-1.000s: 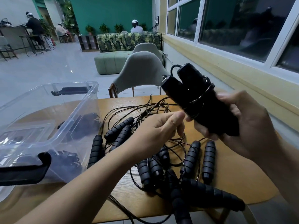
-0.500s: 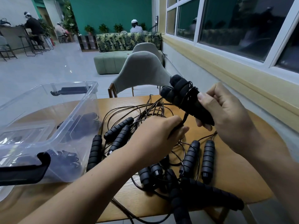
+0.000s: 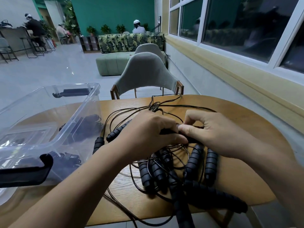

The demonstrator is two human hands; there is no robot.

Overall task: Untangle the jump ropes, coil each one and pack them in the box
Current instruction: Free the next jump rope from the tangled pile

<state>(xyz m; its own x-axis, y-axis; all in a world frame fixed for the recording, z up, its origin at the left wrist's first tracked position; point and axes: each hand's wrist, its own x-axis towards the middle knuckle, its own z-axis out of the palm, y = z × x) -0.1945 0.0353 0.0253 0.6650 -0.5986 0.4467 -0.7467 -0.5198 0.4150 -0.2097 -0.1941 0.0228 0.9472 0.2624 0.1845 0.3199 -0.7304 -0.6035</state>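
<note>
- Two hands: my left hand [image 3: 148, 130] and right hand [image 3: 212, 134] closed on one black ribbed-handled jump rope bundle [image 3: 182, 134] above the round wooden table [image 3: 246, 129].
- Step: coiling, I judge.
- Next: carry it into the clear plastic storage box [image 3: 79, 112], left.

Two hands are down on the pile, the left hand [image 3: 148, 130] and the right hand [image 3: 212, 134]. One clear plastic box [image 3: 69, 129] sits on one wooden table [image 3: 246, 129]. At least ten black rope handles [image 3: 194, 162] show outside the box, though the tangled cords [image 3: 125, 112] defy counting; two grey chairs [image 3: 144, 71] stand behind.
</note>
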